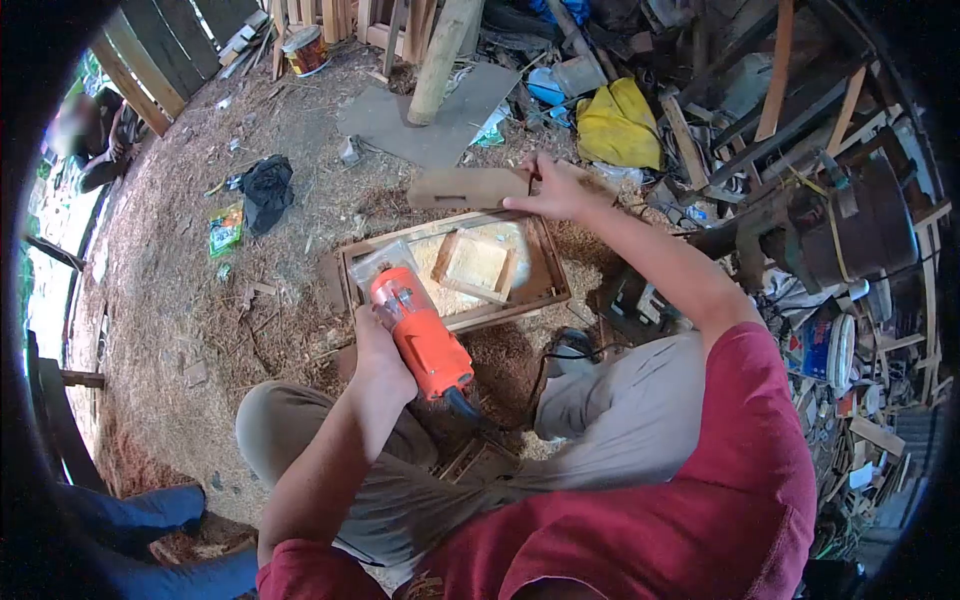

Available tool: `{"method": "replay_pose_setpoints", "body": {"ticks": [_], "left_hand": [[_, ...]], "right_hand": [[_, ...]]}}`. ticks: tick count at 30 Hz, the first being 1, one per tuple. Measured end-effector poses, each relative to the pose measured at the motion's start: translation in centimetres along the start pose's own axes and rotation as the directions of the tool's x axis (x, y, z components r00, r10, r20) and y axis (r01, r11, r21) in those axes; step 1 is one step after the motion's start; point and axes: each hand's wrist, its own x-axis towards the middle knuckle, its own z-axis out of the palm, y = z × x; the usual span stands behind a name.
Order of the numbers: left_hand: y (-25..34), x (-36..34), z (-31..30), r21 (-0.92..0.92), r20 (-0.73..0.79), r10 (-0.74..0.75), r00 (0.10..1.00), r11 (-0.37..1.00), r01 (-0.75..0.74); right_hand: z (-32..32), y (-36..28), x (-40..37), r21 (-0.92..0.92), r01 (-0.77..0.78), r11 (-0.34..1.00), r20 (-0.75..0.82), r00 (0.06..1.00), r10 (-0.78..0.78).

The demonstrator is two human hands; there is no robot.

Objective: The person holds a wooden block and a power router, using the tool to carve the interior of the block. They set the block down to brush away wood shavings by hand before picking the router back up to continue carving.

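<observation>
Router (420,335), apparently a trimmer, held at the near edge of the frame (545,290), left hand (378,355) closed round its body. Right hand (560,188) grips a block (465,187) at the frame's far edge, above the floor (200,300). Advise firm grips, block held flat.

floor (190,330): sawdust-strewn | on it: wooden frame (505,314), black cloth (266,188), green packet (226,228), grey sheet (395,125), perhaps a yellow bag (618,125)

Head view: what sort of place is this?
Probably a rough woodworking shed: sawdust-strewn dirt floor, orange handheld power router at a rectangular wooden frame, heaped scrap timber offcuts at the right.
</observation>
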Motion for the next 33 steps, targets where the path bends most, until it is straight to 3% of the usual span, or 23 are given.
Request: {"method": "replay_pose_setpoints", "body": {"ticks": [1, 8, 14, 17, 23, 26, 33], "left_hand": [[0.0, 0.1, -0.4, -0.021, 0.0, -0.02, 1.0, 1.0, 0.02], [-0.3, 0.4, -2.4, -0.064, 0.028, -0.061, 0.998, 0.996, 0.062], [0.3, -1.5, -1.6, -0.061, -0.044, -0.054, 0.998, 0.997, 0.052], [0.3, -1.5, -2.3, -0.068, -0.034, -0.024, 0.999, 0.997, 0.021], [0.4, -2.9, -2.5, -0.069, -0.017, -0.057, 0.998, 0.996, 0.056], [0.6, -3.2, -2.4, -0.062, -0.023, -0.075, 0.997, 0.995, 0.074], [0.3, -3.5, -2.4, -0.071, -0.003, -0.101, 0.995, 0.992, 0.101]], "right_hand": [[-0.3, -1.8, -1.4, 0.09, 0.027, 0.996, 0.005, 1.0, -0.028], [1.7, -1.4, -3.9, -0.104, 0.135, 0.985, 0.075, 0.989, -0.128], [1.2, -1.9, -3.6, -0.216, 0.091, 0.972, 0.182, 0.982, -0.051], [-0.9, -2.8, -3.7, -0.265, 0.043, 0.963, 0.315, 0.948, 0.044], [-0.7, -2.0, -6.6, -0.386, 0.062, 0.92, 0.221, 0.975, 0.027], [-0.7, -2.4, -7.2, -0.445, 0.069, 0.893, 0.327, 0.941, 0.09], [-0.7, -4.2, -8.6, -0.524, 0.15, 0.838, 0.278, 0.961, 0.002]]}}
